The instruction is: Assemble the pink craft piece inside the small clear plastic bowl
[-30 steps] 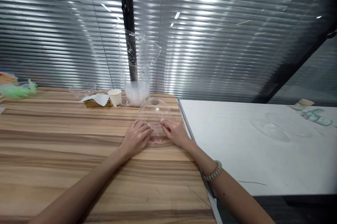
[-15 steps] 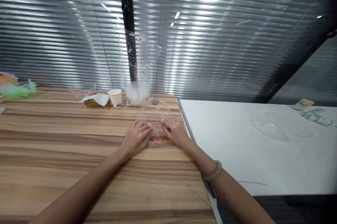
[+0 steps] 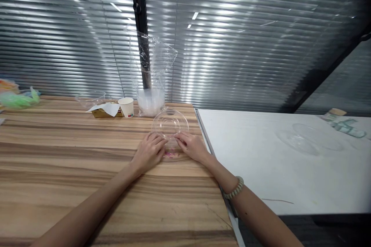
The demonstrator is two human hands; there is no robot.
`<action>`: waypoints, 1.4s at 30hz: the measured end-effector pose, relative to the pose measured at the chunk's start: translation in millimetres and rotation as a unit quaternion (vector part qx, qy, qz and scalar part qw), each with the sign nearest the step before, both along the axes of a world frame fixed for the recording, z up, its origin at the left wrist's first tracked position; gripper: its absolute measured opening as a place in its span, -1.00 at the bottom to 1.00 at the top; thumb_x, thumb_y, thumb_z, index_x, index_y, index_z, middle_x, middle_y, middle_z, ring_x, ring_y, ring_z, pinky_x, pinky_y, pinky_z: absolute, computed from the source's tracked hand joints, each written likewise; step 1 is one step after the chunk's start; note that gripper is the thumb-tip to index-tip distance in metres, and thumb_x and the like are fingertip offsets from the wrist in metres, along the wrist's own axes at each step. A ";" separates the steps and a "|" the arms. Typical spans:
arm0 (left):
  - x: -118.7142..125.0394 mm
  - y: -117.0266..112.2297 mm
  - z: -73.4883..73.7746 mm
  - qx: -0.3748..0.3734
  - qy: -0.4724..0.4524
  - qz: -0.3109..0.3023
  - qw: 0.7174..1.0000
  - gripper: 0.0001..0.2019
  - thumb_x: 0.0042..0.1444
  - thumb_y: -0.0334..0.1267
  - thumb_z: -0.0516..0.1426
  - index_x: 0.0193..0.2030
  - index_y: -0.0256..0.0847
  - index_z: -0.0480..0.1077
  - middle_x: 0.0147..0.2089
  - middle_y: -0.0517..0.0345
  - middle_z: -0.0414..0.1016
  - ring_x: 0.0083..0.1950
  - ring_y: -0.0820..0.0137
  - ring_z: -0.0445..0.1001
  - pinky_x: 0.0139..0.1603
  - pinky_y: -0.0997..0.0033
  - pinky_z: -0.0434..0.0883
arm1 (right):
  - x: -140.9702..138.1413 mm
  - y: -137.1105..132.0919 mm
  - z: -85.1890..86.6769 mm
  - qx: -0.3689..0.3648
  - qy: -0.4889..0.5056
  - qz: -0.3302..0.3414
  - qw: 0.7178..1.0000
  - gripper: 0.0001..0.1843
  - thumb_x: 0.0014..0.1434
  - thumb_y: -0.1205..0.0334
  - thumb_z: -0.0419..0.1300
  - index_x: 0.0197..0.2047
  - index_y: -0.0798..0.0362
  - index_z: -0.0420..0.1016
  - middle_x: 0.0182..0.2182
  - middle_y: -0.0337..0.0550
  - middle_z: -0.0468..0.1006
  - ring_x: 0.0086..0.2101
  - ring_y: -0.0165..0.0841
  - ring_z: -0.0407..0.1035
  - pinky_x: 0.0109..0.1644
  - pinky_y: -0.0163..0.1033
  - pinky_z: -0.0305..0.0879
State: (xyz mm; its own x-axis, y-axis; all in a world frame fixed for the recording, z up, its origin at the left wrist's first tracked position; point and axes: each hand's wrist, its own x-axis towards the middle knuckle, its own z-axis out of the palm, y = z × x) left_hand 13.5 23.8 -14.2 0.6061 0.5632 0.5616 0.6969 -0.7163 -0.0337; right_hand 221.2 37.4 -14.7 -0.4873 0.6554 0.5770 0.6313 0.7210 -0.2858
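Note:
A clear plastic lid (image 3: 170, 122) stands tilted on edge on the wooden table (image 3: 72, 162), its near edge held between both hands. My left hand (image 3: 150, 152) has its fingers curled on the lid's left lower edge. My right hand (image 3: 191, 146) pinches the right lower edge; a beaded bracelet is on that wrist. Under the lid, between the hands, lies a clear container with something pink (image 3: 171, 154) in it.
Behind the lid stands a stack of clear bowls in a plastic bag (image 3: 150, 84), a paper cup (image 3: 126, 107), a small box with paper (image 3: 106, 111) and a clear bowl (image 3: 90, 99). A white table (image 3: 290, 162) adjoins on the right with clear lids (image 3: 307, 140).

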 end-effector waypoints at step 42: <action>-0.5 0.3 -1.0 -0.012 0.017 -0.008 1.000 -0.84 0.17 -0.41 0.05 -0.16 -0.25 0.42 -0.20 0.04 0.49 -0.11 0.25 0.35 -0.05 0.19 0.30 | 0.2 0.7 -1.1 -0.018 -0.023 -0.001 1.000 -0.80 0.26 0.34 0.04 -0.13 0.05 0.46 -0.17 -0.13 0.54 -0.19 -0.33 0.43 -0.14 -0.27 0.34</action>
